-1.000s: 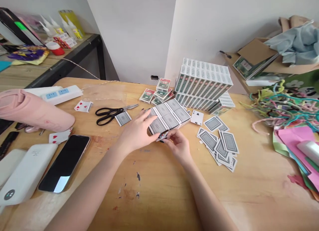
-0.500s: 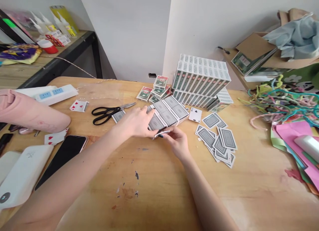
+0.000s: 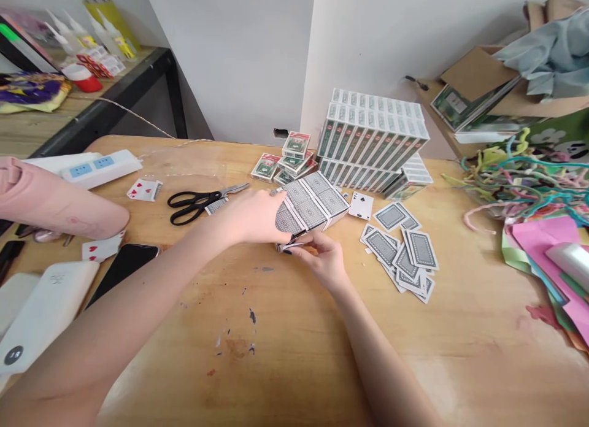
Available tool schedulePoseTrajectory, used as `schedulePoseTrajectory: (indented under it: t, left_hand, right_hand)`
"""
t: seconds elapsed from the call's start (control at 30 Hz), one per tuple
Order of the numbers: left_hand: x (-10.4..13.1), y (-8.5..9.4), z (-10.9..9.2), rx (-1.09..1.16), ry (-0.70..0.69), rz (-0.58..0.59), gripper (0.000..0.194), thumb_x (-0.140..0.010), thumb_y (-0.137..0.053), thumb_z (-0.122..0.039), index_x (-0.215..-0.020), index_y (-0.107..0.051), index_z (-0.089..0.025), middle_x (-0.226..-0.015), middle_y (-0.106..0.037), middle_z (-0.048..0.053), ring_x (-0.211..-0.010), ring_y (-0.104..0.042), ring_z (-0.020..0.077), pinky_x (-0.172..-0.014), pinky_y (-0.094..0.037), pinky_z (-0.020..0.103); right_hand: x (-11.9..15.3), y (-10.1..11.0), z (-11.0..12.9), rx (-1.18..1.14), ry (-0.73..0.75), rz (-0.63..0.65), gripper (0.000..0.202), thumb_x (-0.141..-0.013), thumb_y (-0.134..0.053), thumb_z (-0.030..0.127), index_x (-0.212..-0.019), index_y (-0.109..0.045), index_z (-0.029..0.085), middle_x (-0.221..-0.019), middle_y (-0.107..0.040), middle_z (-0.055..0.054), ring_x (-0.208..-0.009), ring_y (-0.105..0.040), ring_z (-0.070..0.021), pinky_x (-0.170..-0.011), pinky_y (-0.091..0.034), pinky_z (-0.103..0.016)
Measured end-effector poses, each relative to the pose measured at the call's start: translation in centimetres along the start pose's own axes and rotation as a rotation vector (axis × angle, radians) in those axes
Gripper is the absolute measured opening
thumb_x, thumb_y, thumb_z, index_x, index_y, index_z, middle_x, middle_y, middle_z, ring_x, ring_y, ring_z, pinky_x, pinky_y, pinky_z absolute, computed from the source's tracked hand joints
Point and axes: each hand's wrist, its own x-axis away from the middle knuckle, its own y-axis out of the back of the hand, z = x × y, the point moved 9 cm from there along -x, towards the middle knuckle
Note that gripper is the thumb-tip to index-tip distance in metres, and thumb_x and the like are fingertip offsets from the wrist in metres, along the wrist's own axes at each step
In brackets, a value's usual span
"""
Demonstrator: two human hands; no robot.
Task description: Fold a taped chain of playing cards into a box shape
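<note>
A box-like block covered in grey-backed playing cards lies tilted on the table, with white strips across its top. My left hand is curled round its left end; most of those fingertips are hidden. At the block's near lower edge, my right hand pinches a playing card, seen nearly edge-on. Black-handled scissors lie left of my left hand, partly over another card. Right of the block are a two of spades and a loose heap of face-down cards.
Stacked card packs stand behind the block, beside several smaller boxed packs. A pink roll, a phone and a white power bank occupy the left. Colourful pipe cleaners and paper sheets lie right.
My left hand has moved from the block's top to its left end, its fingers now mostly out of sight. The right hand and its card have shifted slightly left. The view has tilted slightly.
</note>
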Motion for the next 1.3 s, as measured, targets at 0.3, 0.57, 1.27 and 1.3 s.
schedulePoseTrajectory:
  t: [0.3,0.57,1.27,1.3]
  left_hand:
    - [-1.7,0.6,-1.9,-0.038,0.060,0.185,0.103,-0.057,-0.061,-0.061,-0.137,-0.033,-0.003,-0.092,-0.070,0.019,-0.079,-0.066,0.0328,-0.060,-0.046,0.033]
    - [-3.2,1.3,-3.5,-0.103,0.044,0.218,0.086,-0.057,-0.061,-0.055,-0.128,-0.051,-0.007,-0.105,-0.068,0.020,-0.090,-0.065,0.0333,-0.068,-0.050,0.034]
    - [-3.6,0.9,-3.5,-0.064,0.066,0.273,0.103,-0.054,-0.062,-0.061,-0.139,-0.040,-0.006,-0.108,-0.067,0.020,-0.094,-0.063,0.0358,-0.077,-0.048,0.037]
    - [-3.6,1.0,-3.5,-0.068,0.062,0.275,0.100,-0.054,-0.061,-0.061,-0.137,-0.042,-0.007,-0.107,-0.068,0.019,-0.093,-0.064,0.0353,-0.076,-0.048,0.037]
  right_hand:
    - [0.2,-0.1,-0.6,-0.086,-0.141,-0.025,0.019,-0.071,-0.073,0.036,-0.071,-0.067,0.018,-0.065,-0.069,-0.003,-0.062,-0.063,-0.0164,-0.060,-0.050,-0.027]
    - [0.3,-0.6,-0.3,-0.196,-0.243,0.046,0.022,-0.072,-0.070,0.037,-0.074,-0.060,0.017,-0.059,-0.068,-0.002,-0.056,-0.064,-0.0159,-0.056,-0.051,-0.028]
    - [1.4,0.0,-0.3,-0.101,-0.375,-0.244,0.010,-0.068,-0.061,0.018,-0.073,-0.053,0.019,-0.050,-0.066,0.002,-0.046,-0.066,-0.0183,-0.044,-0.052,-0.026]
    - [1.5,0.0,-0.3,-0.084,-0.372,-0.242,0.010,-0.069,-0.061,0.019,-0.075,-0.053,0.019,-0.051,-0.066,0.002,-0.047,-0.067,-0.0185,-0.046,-0.053,-0.026]
